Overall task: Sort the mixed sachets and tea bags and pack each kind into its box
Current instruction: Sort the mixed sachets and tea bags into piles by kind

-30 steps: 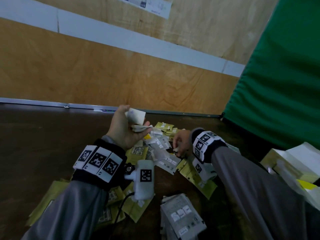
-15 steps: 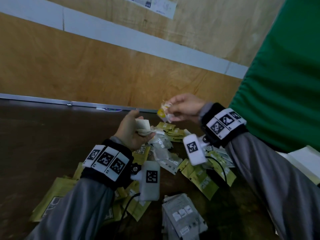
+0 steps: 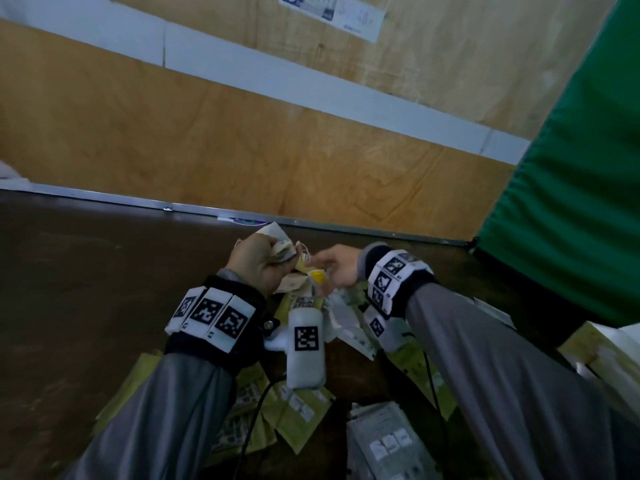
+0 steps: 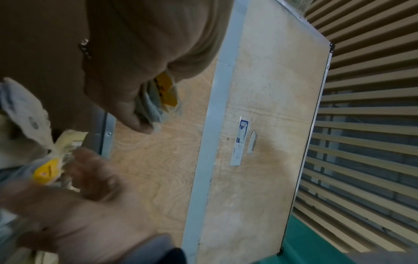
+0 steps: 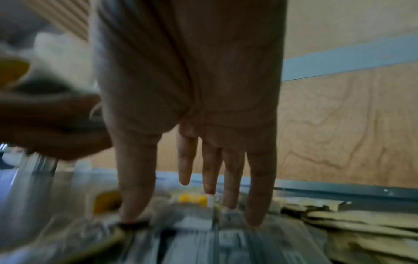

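Note:
My left hand (image 3: 254, 263) is raised over the pile and grips a bunch of white tea bags (image 3: 280, 249); a yellow tag (image 4: 167, 91) sticks out between its fingers. My right hand (image 3: 334, 268) reaches toward it with straight fingers (image 5: 210, 169) and holds nothing. A tea bag with a yellow tag (image 3: 318, 276) hangs between the two hands, by the right fingertips. Below lie mixed olive-yellow sachets (image 3: 298, 420), a stack of white sachets (image 3: 388, 445) and loose tea bags (image 5: 192, 198).
The pile sits on a dark brown table (image 3: 86, 289) against a plywood wall (image 3: 207, 140). Open pale boxes (image 3: 602, 344) stand at the right edge, under a green curtain (image 3: 571, 168).
My right hand took a yellow-tagged tea bag from the pile, lifted it, then brought it down to the left hand's bunch and opened. The left hand stayed raised, still gripping its tea bags.

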Available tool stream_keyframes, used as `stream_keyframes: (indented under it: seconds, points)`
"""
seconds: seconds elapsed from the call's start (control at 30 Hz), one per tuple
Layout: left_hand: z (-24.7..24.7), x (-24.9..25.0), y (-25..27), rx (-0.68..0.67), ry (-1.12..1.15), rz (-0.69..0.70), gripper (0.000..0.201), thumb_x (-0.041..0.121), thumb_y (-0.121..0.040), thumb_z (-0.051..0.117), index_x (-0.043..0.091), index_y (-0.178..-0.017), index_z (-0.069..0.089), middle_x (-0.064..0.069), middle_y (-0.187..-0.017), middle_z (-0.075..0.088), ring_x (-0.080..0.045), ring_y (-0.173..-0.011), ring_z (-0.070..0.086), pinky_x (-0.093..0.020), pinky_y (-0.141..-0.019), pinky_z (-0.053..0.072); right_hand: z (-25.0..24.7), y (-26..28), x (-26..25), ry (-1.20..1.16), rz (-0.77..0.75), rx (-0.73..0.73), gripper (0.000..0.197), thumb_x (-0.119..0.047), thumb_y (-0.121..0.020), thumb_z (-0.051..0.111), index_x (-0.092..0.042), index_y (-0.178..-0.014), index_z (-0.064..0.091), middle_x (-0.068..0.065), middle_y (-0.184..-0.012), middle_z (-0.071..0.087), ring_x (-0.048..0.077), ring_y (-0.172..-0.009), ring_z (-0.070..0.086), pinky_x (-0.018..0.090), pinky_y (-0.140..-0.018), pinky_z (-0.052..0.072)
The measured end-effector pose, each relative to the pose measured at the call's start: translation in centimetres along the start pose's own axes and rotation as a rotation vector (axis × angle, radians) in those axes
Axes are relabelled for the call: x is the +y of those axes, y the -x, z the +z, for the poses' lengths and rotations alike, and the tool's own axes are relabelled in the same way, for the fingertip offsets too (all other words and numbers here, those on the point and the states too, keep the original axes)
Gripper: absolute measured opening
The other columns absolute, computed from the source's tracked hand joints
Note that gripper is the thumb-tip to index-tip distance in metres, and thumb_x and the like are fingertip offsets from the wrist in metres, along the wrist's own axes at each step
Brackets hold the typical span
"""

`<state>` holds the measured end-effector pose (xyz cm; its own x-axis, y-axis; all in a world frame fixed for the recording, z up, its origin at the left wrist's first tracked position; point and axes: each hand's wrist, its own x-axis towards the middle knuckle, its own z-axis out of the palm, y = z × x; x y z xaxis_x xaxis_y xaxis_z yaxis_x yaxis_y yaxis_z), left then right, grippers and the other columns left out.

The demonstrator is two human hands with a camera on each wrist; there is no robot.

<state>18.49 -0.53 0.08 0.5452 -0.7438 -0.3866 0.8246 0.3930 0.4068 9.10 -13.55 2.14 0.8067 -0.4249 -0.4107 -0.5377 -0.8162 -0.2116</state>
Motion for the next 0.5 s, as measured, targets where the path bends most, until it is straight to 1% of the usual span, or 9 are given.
stream_keyframes:
  seconds: [0.07,0.13,0.17,0.27,0.33,0.4,0.43,0.47,0.5]
  points:
    - [0.1,-0.1,-0.1,0.006,-0.023,0.006,0.047,0.004,-0.099,0.037,-0.001,-0.144,0.023,-0.027,-0.14,0.034,-0.034,-0.094,0.049,-0.043,-0.05,0.053,0.5,-0.9,0.3,0.158,0.015,0.014,0.06,-0.035,-0.077,0.073,-0.028,-0.132,0.05,-0.002,-0.136,0.05,0.023,-0.122,0.051,0.04,-0.097,0.047]
    - [0.2,-0.3,0.1,0.002,-0.06,0.021,0.046,0.002,-0.099,0.035,-0.002,-0.143,0.023,-0.027,-0.14,0.035,-0.033,-0.087,0.049,-0.042,-0.052,0.051,0.6,-1.7,0.6,0.188,0.019,0.106,0.035,-0.034,-0.075,0.076,-0.028,-0.107,0.063,0.001,-0.118,0.06,0.023,-0.107,0.059,0.04,-0.088,0.052]
    - [0.2,-0.3,0.2,0.01,-0.073,0.027,0.046,0.001,-0.099,0.035,-0.002,-0.144,0.023,-0.028,-0.14,0.034,-0.033,-0.088,0.05,-0.041,-0.054,0.05,0.4,-1.6,0.7,0.175,0.024,0.126,0.024,-0.03,-0.076,0.075,-0.027,-0.097,0.064,0.001,-0.114,0.061,0.023,-0.103,0.06,0.038,-0.083,0.053]
    - [0.2,-0.3,0.7,0.016,-0.082,0.02,0.046,0.0,-0.099,0.033,-0.001,-0.144,0.023,-0.027,-0.14,0.034,-0.034,-0.109,0.049,-0.041,-0.067,0.048,-0.6,-0.7,1.1,0.104,-0.001,0.248,0.008,-0.021,-0.083,0.067,-0.026,-0.087,0.062,0.003,-0.115,0.061,0.023,-0.102,0.06,0.033,-0.076,0.051]
    - [0.2,-0.2,1.1,0.005,-0.051,0.015,0.045,0.0,-0.099,0.031,-0.003,-0.144,0.023,-0.028,-0.14,0.033,-0.035,-0.122,0.045,-0.039,-0.08,0.047,-1.1,0.9,1.0,0.036,-0.024,0.275,0.009,-0.021,-0.085,0.062,-0.029,-0.081,0.061,0.003,-0.112,0.063,0.022,-0.101,0.061,0.033,-0.078,0.052]
    - [0.2,-0.1,1.3,-0.007,-0.009,-0.004,0.045,0.001,-0.099,0.03,-0.004,-0.144,0.023,-0.028,-0.14,0.034,-0.035,-0.124,0.044,-0.036,-0.085,0.047,-0.9,2.5,0.6,0.055,-0.033,0.096,0.016,-0.019,-0.087,0.057,-0.031,-0.079,0.064,-0.001,-0.109,0.064,0.02,-0.1,0.06,0.034,-0.084,0.053]
    - [0.3,-0.1,1.4,-0.014,-0.004,-0.01,0.045,0.001,-0.099,0.03,-0.004,-0.144,0.023,-0.028,-0.139,0.034,-0.034,-0.122,0.045,-0.034,-0.082,0.049,-0.3,3.1,0.3,0.104,-0.018,-0.008,0.013,-0.021,-0.088,0.057,-0.03,-0.083,0.066,-0.003,-0.107,0.063,0.017,-0.098,0.059,0.033,-0.085,0.052]
    - [0.3,-0.1,1.3,-0.015,-0.014,-0.011,0.045,0.001,-0.099,0.03,-0.003,-0.144,0.023,-0.028,-0.138,0.035,-0.035,-0.118,0.047,-0.035,-0.075,0.053,0.6,3.5,0.1,0.154,-0.02,-0.081,0.005,-0.026,-0.087,0.061,-0.027,-0.089,0.065,-0.005,-0.104,0.062,0.016,-0.096,0.058,0.032,-0.086,0.051]
    - [0.3,-0.1,1.2,-0.013,-0.029,-0.007,0.046,0.0,-0.099,0.031,-0.003,-0.144,0.023,-0.028,-0.137,0.035,-0.036,-0.108,0.05,-0.038,-0.063,0.057,1.4,3.9,0.0,0.21,-0.012,-0.119,0.015,-0.035,-0.083,0.067,-0.026,-0.094,0.062,-0.005,-0.102,0.061,0.016,-0.094,0.058,0.034,-0.086,0.051]
